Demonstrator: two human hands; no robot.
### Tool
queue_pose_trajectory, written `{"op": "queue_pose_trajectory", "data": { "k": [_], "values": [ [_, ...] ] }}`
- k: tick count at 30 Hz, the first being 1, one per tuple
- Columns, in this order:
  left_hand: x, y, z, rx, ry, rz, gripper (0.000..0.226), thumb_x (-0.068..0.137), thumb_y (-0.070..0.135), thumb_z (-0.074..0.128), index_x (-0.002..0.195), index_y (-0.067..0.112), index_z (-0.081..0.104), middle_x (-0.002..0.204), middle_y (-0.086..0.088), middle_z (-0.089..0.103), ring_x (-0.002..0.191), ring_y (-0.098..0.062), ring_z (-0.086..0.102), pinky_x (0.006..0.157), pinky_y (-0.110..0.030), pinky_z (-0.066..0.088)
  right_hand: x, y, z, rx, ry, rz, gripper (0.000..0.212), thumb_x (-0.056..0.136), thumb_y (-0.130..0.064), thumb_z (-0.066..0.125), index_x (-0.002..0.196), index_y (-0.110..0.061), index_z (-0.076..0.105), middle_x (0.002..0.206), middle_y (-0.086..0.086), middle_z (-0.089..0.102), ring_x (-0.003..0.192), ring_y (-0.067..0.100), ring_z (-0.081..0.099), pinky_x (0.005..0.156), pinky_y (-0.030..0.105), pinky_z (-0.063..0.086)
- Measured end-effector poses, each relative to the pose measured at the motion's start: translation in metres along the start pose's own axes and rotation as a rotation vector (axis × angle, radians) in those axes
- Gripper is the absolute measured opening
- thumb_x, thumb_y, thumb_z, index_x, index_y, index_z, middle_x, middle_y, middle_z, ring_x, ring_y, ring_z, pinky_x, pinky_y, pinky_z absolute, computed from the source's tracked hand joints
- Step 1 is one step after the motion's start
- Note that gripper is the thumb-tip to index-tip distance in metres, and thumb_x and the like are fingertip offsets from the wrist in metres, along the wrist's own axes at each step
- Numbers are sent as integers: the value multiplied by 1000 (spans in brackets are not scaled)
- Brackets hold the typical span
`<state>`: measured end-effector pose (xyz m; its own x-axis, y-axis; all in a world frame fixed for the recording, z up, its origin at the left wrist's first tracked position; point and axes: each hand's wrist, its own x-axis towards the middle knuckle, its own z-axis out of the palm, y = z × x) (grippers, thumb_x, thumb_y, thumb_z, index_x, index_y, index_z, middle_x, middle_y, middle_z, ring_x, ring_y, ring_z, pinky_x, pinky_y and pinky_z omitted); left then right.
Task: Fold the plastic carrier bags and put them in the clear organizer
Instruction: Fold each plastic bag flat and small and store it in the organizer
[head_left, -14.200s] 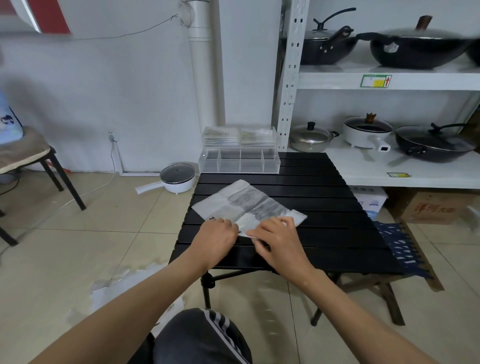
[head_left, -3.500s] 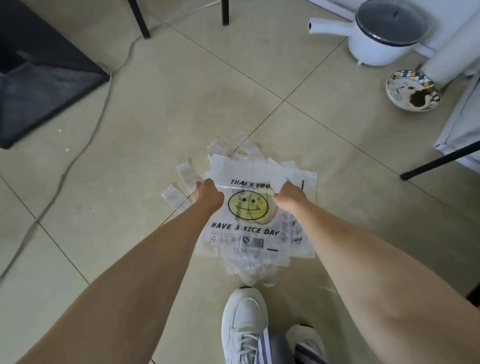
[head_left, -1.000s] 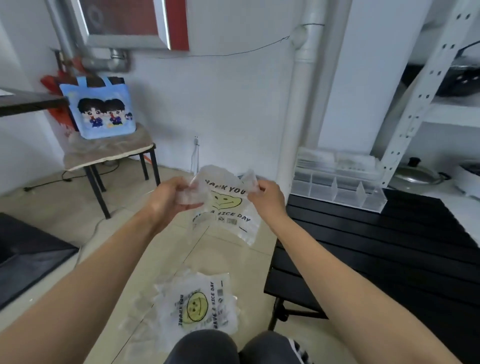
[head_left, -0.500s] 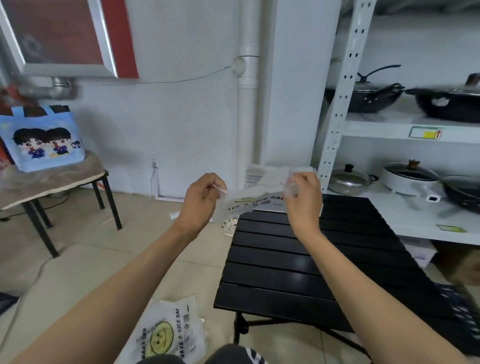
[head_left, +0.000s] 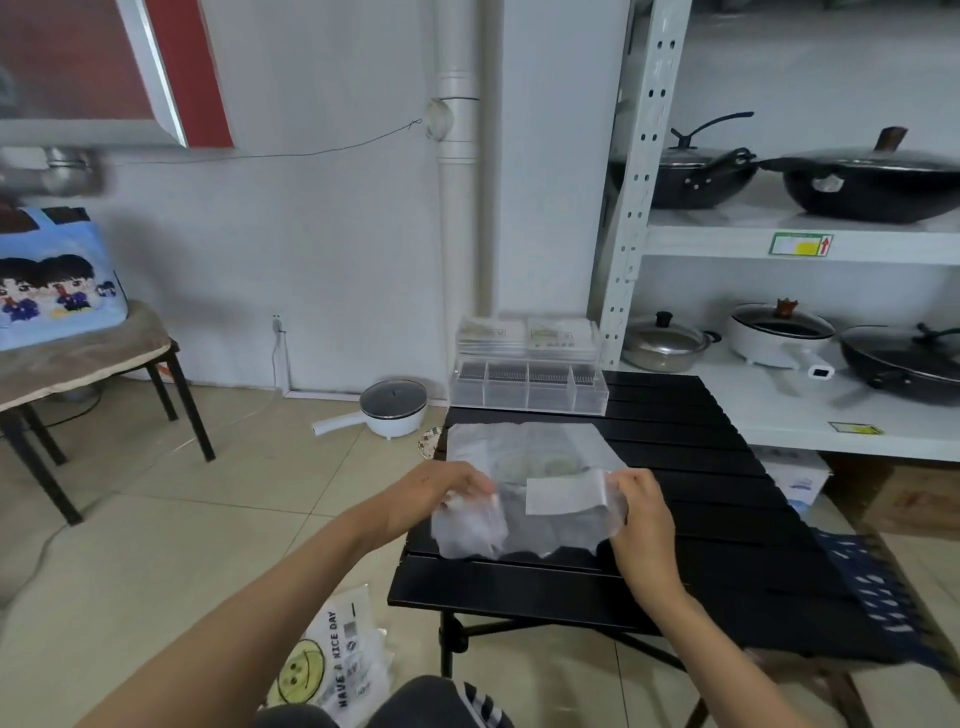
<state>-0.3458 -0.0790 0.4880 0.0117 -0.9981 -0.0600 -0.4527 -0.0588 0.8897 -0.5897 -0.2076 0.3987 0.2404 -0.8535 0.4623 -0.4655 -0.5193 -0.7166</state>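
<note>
Both hands, left hand and right hand, pinch one carrier bag over black table, centre frame; print blurred. One clear organizer behind; floor bags uncountable.

White wall, beige tiled floor, white metal shelving

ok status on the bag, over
Left hand and right hand each grip a near corner of the bag, spread on the black table. Not yet folded. Organizer at far edge, path clear.
</note>
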Motion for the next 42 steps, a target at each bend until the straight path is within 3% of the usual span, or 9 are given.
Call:
{"op": "queue_pose_trajectory", "data": {
  "k": [4,8,15,22,25,29,35,40,42],
  "values": [
    [11,-24,8,-29,-32,-114,60,91,69,32,112,28,70,123,13,63,116,-5,56,102,-25,35,-4,10,-3,-22,-186,3,29,93,-6,51,89,-34,58,102,-23,49,91,-2,53,76,23,48],
    [25,-47,21,432,43,-60,27,102,37,37,107,22,60,120,9,53,119,-17,49,96,-22,32,-1,11,-8,-60,-269,-67,40,87,2,50,90,-36,63,102,-23,56,94,0,55,81,23,48],
    [34,-61,20,763,55,25,33,98,23,47,129,26,58,141,5,46,127,-20,41,105,-33,34,11,29,-36,33,-251,156,60,82,11,41,53,-34,68,82,-16,71,96,8,60,90,31,45],
    [45,-58,22,716,16,10,45,98,24,49,142,26,42,155,2,28,140,-19,30,114,-32,23,23,1,-35,-143,-290,52,30,94,-17,47,94,-29,75,100,-19,67,97,5,57,95,30,39],
    [39,-55,26,416,285,9,39,99,24,48,138,18,48,147,-6,40,129,-19,44,106,-27,32,24,-10,-20,-210,-443,39,35,99,-35,42,82,-22,68,88,-9,64,82,12,58,75,32,42],
    [18,-54,20,348,617,-113,22,97,17,48,111,8,62,108,-9,65,95,-20,58,85,-29,44,23,-4,-14,-312,-395,73,47,101,-42,33,81,-23,72,84,-5,66,77,13,58,81,37,44],
    [-15,-53,19,384,341,-300,40,83,56,62,102,21,61,91,5,64,83,-11,59,72,-26,47,26,-5,-12,-303,-452,119,46,101,-44,36,86,-21,72,91,-4,65,78,13,59,73,35,48],
    [-20,-49,27,527,213,-289,23,78,38,73,92,23,62,91,8,62,83,-10,59,72,-24,47,24,-11,-13,-367,-482,86,44,101,-42,38,77,-19,66,88,-2,56,73,13,55,61,29,38],
    [-22,-45,31,571,224,-241,14,82,30,70,86,17,64,88,6,64,82,-13,60,68,-21,45,23,-15,-14,-444,-478,58,44,101,-39,38,67,-20,60,82,-3,54,70,12,53,72,33,38]
  ]
}}
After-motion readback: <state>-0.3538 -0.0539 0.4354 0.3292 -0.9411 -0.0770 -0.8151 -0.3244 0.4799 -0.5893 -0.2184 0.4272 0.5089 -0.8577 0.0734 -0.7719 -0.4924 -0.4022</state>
